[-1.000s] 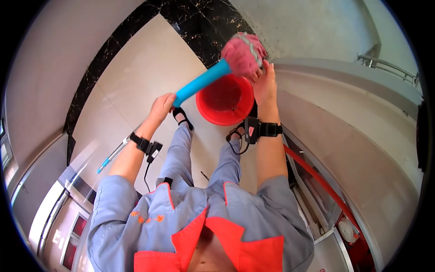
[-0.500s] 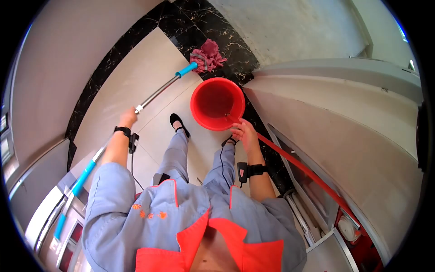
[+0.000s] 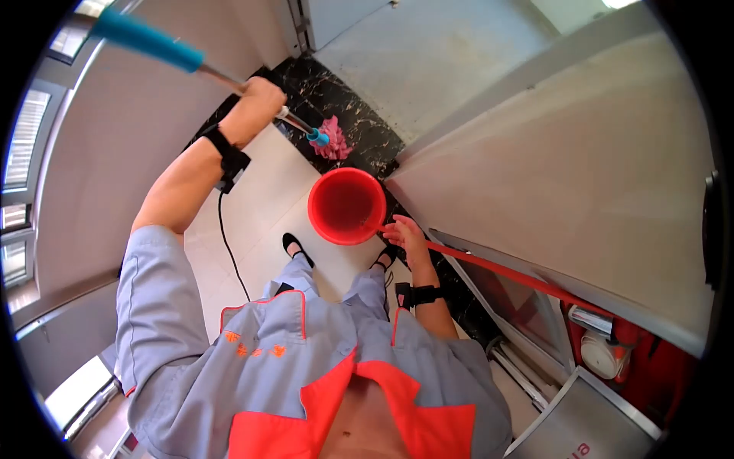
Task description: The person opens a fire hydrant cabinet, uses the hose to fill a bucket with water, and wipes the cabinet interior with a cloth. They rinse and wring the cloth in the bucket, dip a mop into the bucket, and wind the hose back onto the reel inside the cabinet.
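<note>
My left hand [image 3: 262, 102] is wrapped around the metal pole of a mop, below its blue grip [image 3: 149, 42]. The pink cloth mop head [image 3: 333, 144] rests on the black marble floor strip, just beyond a red bucket [image 3: 313, 203]. Water seems to be inside the bucket, though its depth cannot be made out. At the bucket's near right rim, my right hand [image 3: 405, 232] is closed around a red hose [image 3: 505, 271], whose end reaches over the rim into the bucket.
The hose runs back to a red cabinet holding a white reel [image 3: 602, 354] at the lower right. A pale wall panel [image 3: 566, 168] flanks the bucket's right side. My feet stand on light tiles [image 3: 264, 191]; windows [image 3: 27, 141] line the left.
My left hand has risen forward and to the right, bringing the mop pole more upright. The mop head still lies by the bucket. My right hand stays at the rim with the hose.
</note>
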`<state>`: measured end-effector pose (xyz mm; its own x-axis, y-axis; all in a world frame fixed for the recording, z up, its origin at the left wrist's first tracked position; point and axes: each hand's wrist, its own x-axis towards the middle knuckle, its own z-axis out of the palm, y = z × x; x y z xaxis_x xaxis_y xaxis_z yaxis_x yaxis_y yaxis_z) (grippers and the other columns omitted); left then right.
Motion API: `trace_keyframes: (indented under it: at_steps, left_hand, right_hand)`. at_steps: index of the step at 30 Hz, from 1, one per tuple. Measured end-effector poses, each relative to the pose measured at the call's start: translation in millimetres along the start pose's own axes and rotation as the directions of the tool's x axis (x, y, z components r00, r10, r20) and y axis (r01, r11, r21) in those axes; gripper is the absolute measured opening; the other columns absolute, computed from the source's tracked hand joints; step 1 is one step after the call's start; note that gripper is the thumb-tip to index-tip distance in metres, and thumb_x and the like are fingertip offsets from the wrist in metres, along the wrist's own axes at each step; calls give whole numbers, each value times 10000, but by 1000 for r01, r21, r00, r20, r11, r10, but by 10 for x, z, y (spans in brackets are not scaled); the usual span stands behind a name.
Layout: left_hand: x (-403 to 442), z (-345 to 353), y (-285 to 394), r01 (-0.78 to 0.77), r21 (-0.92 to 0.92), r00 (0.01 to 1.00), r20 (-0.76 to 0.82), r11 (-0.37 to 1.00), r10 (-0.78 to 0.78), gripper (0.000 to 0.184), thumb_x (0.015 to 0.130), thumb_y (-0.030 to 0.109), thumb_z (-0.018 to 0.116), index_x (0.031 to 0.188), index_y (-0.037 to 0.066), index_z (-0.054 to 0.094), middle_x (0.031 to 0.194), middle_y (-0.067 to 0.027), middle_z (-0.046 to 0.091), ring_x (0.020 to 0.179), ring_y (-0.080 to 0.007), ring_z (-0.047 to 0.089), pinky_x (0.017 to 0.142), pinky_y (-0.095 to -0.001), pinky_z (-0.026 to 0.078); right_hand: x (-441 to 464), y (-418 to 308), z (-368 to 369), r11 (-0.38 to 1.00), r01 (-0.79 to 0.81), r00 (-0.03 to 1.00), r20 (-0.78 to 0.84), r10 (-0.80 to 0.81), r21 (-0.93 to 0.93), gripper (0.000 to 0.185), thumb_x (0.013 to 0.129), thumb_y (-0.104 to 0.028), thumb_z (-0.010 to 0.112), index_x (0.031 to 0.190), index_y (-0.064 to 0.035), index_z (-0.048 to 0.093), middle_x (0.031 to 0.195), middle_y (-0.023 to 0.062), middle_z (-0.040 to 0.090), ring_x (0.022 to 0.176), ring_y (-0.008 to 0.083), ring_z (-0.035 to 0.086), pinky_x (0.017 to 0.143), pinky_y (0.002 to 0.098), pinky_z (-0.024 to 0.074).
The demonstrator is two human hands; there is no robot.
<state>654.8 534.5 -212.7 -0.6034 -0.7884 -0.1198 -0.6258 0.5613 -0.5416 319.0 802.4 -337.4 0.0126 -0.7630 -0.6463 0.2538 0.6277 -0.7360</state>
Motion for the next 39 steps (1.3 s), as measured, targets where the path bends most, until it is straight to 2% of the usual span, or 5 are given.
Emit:
trace_keyframes:
  at_steps: [7,19,30,33,39]
  left_hand:
    - [414,-1240,571,-304,547,941,300,780,156,212,753,208,533,885,108,666,828,-65,621,806,-244,566,769,-477,347]
    - [1303,-1689,1377,-262,687,847,-174,678,503,307,818,259,456,1016,113,639,1107,-35,584,1167,-282,412,1058,-532,7]
    - [2125,-1686,1540,-244,682,709,-360,690,606,286,815,250,467,989,123,654,1116,-13,580,1182,-258,384,1069,-452,101]
    - [2373,-1467,1601,-70,512,516,-716,856,471,224,782,179,474,847,104,675,1034,-25,603,1116,-220,437,1069,-382,143]
    - [1770,-1908,1282,-492,353,461,-670,796,582,147,750,123,488,821,95,613,1061,-56,560,1187,-197,399,1022,-319,265]
  right_hand:
    - [-389,73,-253,998,35,997,-75,-30,54,336,865,-280,501,1126,-69,490,914,86,610,771,183,618,681,284,480]
    - [-1203,-10,-826,961,253,924,-323,-205,114,315,861,-303,514,1075,-73,521,905,82,621,755,181,628,651,275,492]
    - [-1947,251,-843,931,342,787,-580,-211,125,338,865,-303,475,1119,-82,497,900,111,618,781,212,626,656,303,497]
    - [-1975,97,-798,922,379,753,-605,-260,76,323,845,-323,527,1083,-106,552,944,72,628,824,146,606,695,266,457]
    - [-1865,-286,-579,909,405,736,-556,-387,-97,354,837,-351,531,1068,-86,579,957,30,633,889,114,573,745,281,400]
